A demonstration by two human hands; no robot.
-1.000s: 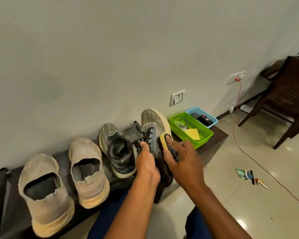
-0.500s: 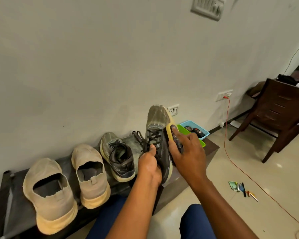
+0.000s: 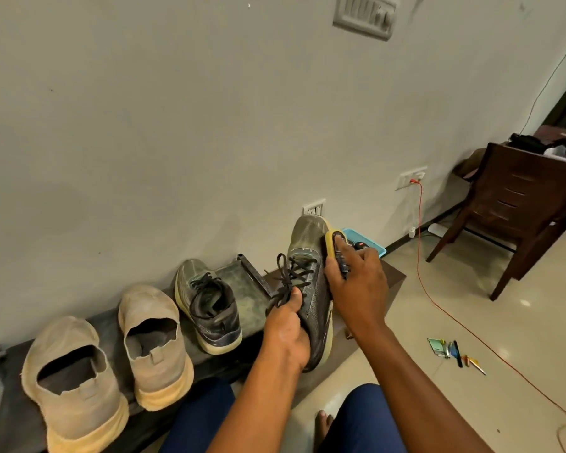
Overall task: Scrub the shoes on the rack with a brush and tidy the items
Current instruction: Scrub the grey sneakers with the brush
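Observation:
My left hand (image 3: 286, 325) grips a grey laced sneaker (image 3: 311, 269) by its heel and holds it up, toe pointing away from me. My right hand (image 3: 356, 286) holds a yellow-edged brush (image 3: 332, 243) against the sneaker's right side near the toe. The matching grey sneaker (image 3: 206, 302) stands on the dark low rack (image 3: 242, 282). Two beige slip-on shoes (image 3: 154, 344) (image 3: 74, 384) stand further left on the rack.
A blue basket (image 3: 370, 243) with small dark items sits at the rack's right end, partly hidden by my right hand. On the floor lie small items (image 3: 451, 349) and an orange cable (image 3: 420, 256). A dark wooden chair (image 3: 517, 220) stands right. My knees are below.
The sneaker has risen and the brush has slid toward the toe. The view has tilted upward; the green basket is now hidden behind my hand and the shoe.

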